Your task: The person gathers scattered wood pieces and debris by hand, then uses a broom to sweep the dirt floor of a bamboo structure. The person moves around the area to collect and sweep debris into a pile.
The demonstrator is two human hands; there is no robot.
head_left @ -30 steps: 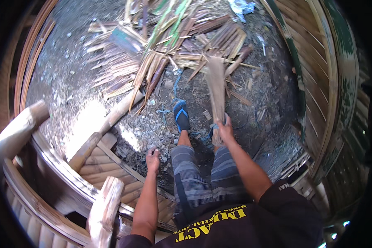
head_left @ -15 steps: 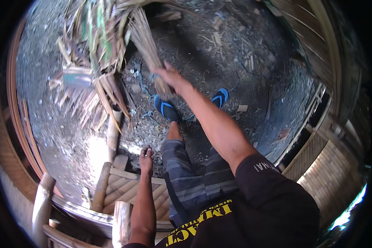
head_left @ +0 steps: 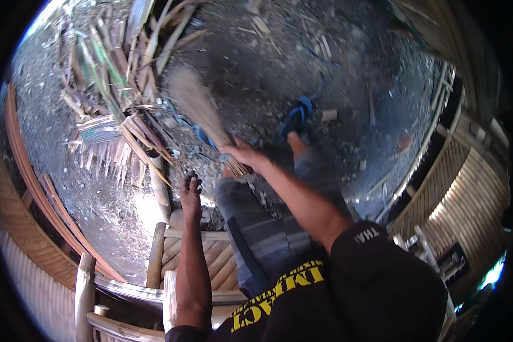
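A stick broom made of thin brown ribs is gripped near its butt end by my right hand, fingers wrapped round the bundle. Its bristle end points away to the far left and is smeared by motion, just above the dirt ground. My left hand hangs in the air left of my legs, with loosely curved fingers a little apart and nothing seen in them. Beyond it lies a pile of dry palm leaves, some green, close to the broom's left side.
Blue-strapped slippers are on my feet on the littered dirt. A bamboo bench stands near my left side, with bamboo posts. Long brown slats lie at far left. A woven bamboo wall stands at right.
My right hand has drawn the broom nearer to me and slightly right. The left hand has risen a little away from my body. My right foot has shifted slightly, and the view has moved.
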